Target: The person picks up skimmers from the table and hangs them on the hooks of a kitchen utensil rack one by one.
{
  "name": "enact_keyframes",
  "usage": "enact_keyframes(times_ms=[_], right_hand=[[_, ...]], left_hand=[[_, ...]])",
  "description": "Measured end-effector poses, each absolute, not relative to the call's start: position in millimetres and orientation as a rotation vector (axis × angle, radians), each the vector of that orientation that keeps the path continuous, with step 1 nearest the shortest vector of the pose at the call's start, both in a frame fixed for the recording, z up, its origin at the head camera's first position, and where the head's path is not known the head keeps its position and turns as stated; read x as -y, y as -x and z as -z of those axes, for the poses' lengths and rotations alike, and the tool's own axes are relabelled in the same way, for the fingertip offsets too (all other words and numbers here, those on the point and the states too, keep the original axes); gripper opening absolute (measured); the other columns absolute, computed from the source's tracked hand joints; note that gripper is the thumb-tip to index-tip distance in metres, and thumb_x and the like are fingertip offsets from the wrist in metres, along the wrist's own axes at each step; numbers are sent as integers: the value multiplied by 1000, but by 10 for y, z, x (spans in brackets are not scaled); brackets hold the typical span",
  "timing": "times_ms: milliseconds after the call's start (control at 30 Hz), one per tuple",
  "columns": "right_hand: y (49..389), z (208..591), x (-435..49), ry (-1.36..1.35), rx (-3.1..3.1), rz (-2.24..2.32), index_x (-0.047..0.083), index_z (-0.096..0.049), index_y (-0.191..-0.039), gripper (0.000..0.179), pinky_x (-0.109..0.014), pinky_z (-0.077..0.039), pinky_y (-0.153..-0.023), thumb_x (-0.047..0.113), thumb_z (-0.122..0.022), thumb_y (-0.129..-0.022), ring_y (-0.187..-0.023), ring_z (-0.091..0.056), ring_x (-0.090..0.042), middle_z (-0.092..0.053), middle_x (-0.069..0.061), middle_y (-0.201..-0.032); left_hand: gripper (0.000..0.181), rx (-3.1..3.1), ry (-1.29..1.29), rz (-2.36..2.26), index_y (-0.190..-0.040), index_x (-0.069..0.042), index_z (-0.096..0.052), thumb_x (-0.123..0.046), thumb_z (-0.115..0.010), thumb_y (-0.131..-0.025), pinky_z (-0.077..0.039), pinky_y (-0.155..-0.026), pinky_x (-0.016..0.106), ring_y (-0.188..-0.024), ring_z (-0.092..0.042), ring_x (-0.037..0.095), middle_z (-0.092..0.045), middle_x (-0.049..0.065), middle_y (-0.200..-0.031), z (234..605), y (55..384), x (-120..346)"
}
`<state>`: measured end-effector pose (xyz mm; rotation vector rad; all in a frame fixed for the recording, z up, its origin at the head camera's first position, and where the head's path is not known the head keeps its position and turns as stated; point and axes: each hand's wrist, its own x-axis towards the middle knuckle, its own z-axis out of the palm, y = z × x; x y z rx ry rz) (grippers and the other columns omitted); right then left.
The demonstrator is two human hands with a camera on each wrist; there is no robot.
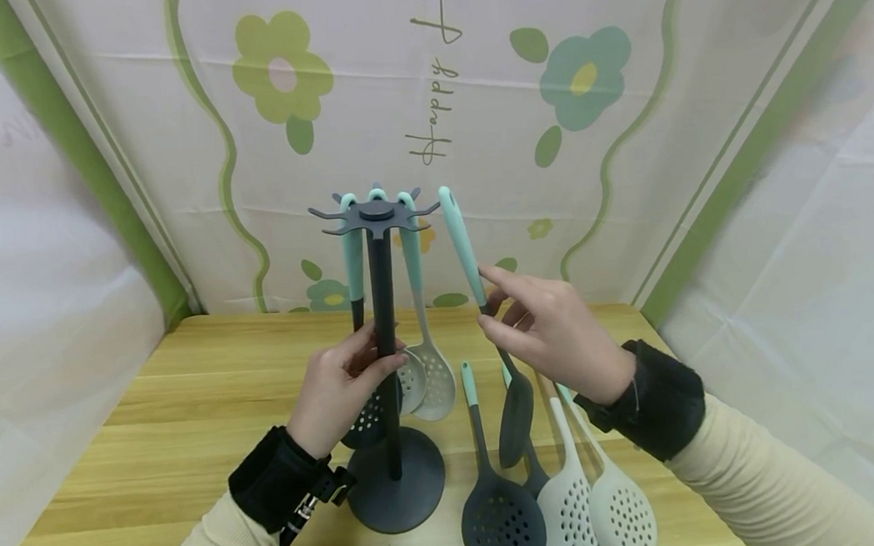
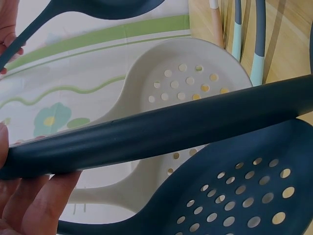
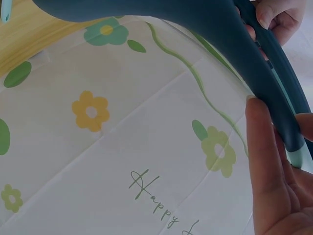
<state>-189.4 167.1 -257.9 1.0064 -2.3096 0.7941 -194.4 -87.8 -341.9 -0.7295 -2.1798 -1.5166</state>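
Observation:
My left hand grips the upright pole of a dark utensil stand with a round base and a ring of hooks on top. From its hooks hang a dark slotted spoon with a mint handle, a pale slotted spoon and another pale utensil partly hidden behind the pole. To the right of the stand, my right hand pinches a dark spoon where its mint handle meets the dark neck. The spoon is upright and slightly tilted, its handle end close beside the hooks.
On the wooden table, right of the base, lie a dark skimmer, a white skimmer and a pale skimmer, with another dark utensil partly hidden among them. A flowered cloth hangs behind the table.

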Motion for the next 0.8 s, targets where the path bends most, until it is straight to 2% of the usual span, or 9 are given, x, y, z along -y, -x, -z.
enact_keyframes(times_ms=[467, 800], right_hand=[[1904, 2575, -1642, -1023, 2318, -802, -10, -60, -135, 50, -31, -59, -59, 0, -70, -86, -64, -66, -9, -71, -10, -87], [1908, 2580, -1620, -1022, 2323, -808, -10, -61, -134, 49, -30, -59, -58, -1, -69, -86, -64, -66, -9, -71, -10, -87]], left_hand=[[39, 2177, 732, 1527, -125, 3, -70, -17, -69, -91, -62, -77, 40, -88, -76, 22, -77, 10, -96, 3424, 1938, 879], [38, 2170, 729, 1532, -123, 3, -71, -15, -70, -90, -62, -77, 39, -88, -76, 22, -77, 11, -95, 3418, 1944, 876]])
